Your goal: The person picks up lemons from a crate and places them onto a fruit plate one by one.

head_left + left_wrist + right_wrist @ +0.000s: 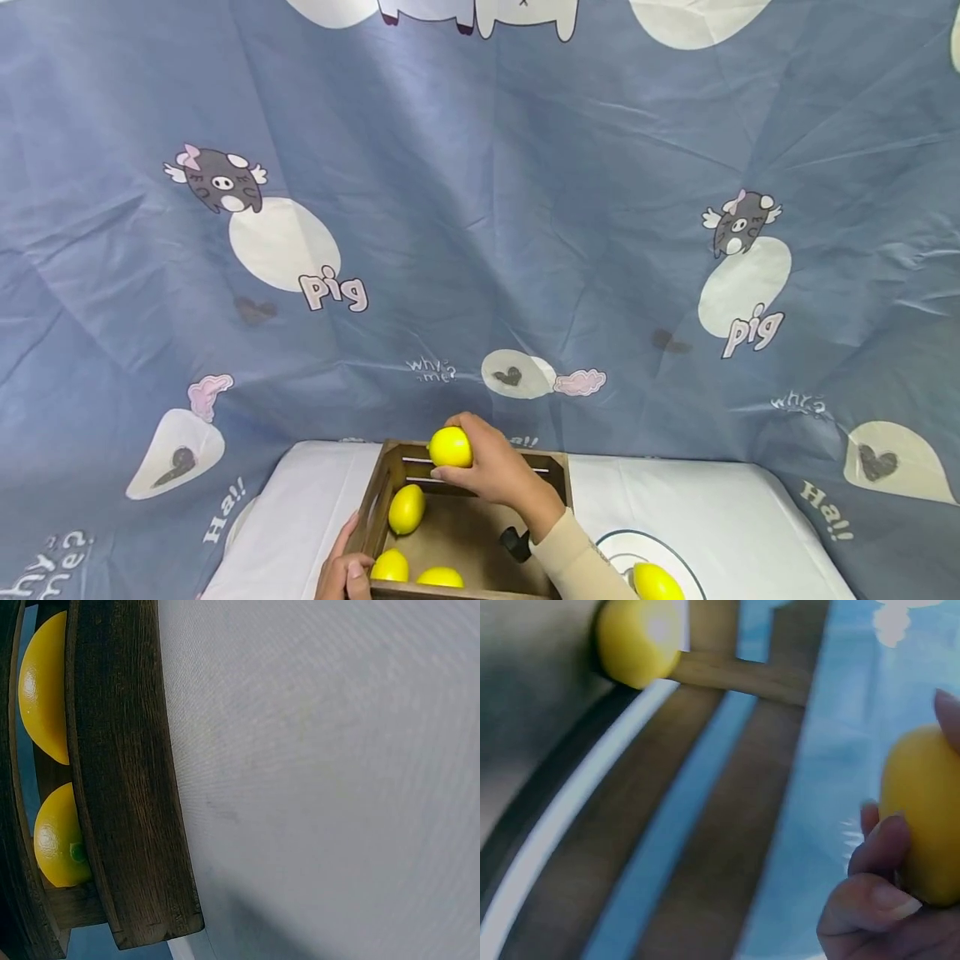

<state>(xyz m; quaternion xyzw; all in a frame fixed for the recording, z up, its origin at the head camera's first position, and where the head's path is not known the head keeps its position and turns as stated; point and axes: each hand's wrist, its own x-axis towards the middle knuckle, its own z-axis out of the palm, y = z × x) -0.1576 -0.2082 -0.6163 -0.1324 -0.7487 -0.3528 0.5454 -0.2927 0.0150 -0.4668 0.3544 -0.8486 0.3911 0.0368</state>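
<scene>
My right hand grips a yellow lemon between fingers and thumb, above the far part of a brown slatted wooden crate. The right wrist view shows the same lemon at its right edge, with curled fingers round it. In the crate, one lemon lies by the left wall; a second lemon and a third lemon are near the front. At the crate's front left corner, my left hand holds the side; part of it falls below the frame.
To the right of the crate, a white plate with a dark rim line bears another lemon. White cloth covers the table. Behind it hangs a blue printed curtain. A small black device sits at my right wrist.
</scene>
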